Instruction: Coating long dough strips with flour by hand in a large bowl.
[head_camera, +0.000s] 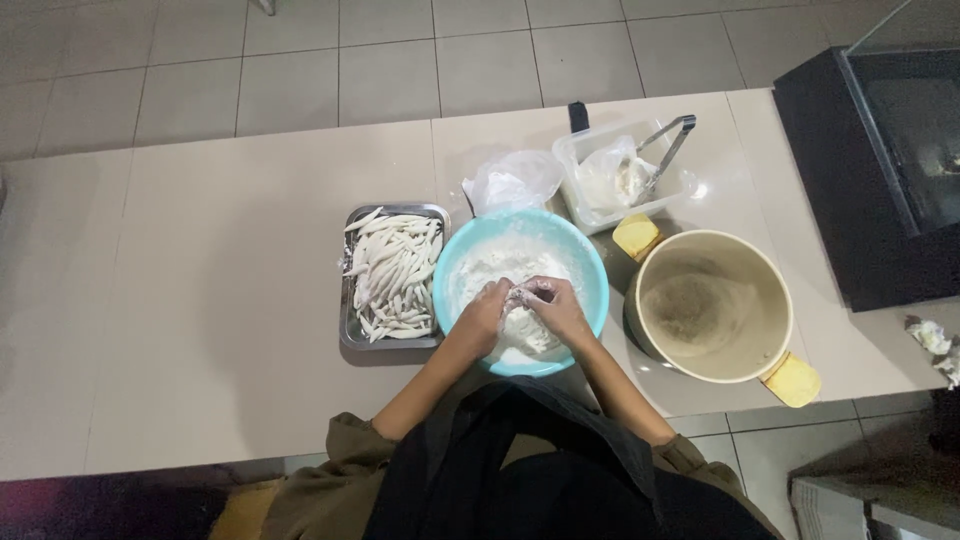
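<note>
left hand (487, 312) and right hand (553, 306) together, fingers curled, forearms converging

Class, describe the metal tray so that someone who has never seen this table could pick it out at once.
Start at the turquoise bowl in the middle of the beige table. Directly to its left, touching its rim, lies the metal tray. It is the only rectangular steel container, shallow, and heaped with pale, finger-shaped pieces.

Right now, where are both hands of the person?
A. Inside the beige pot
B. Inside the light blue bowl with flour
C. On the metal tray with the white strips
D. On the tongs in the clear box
B: the left hand and the right hand meet inside the light blue bowl, over the flour.
</note>
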